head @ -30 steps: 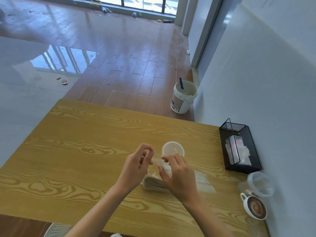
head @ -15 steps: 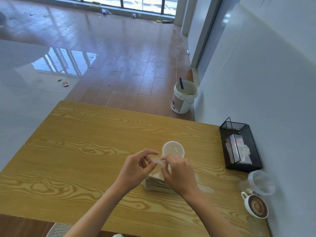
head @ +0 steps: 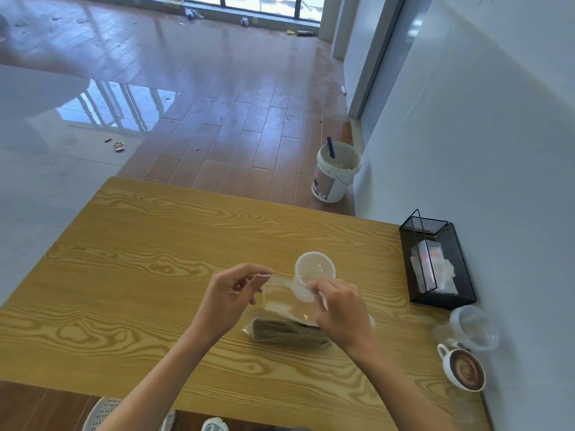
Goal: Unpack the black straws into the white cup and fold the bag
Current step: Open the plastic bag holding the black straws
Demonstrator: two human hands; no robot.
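A clear plastic bag (head: 280, 298) lies on the wooden table (head: 140, 259) with a bundle of black straws (head: 284, 331) inside its lower end. My left hand (head: 228, 295) pinches one side of the bag's upper edge. My right hand (head: 339, 309) pinches the other side, and the mouth is stretched between them. The white cup (head: 315, 270) stands upright and empty just behind the bag, close to my right fingers. Part of the straws is hidden under my right hand.
A black wire basket (head: 435, 262) with napkins stands at the right by the wall. A clear plastic lid (head: 474, 326) and a coffee cup (head: 463, 370) sit near the right front corner. A white bucket (head: 336, 172) stands on the floor beyond the table.
My hands have moved apart, pulling the bag's top edge wider. The straw bundle now shows more clearly below my hands.
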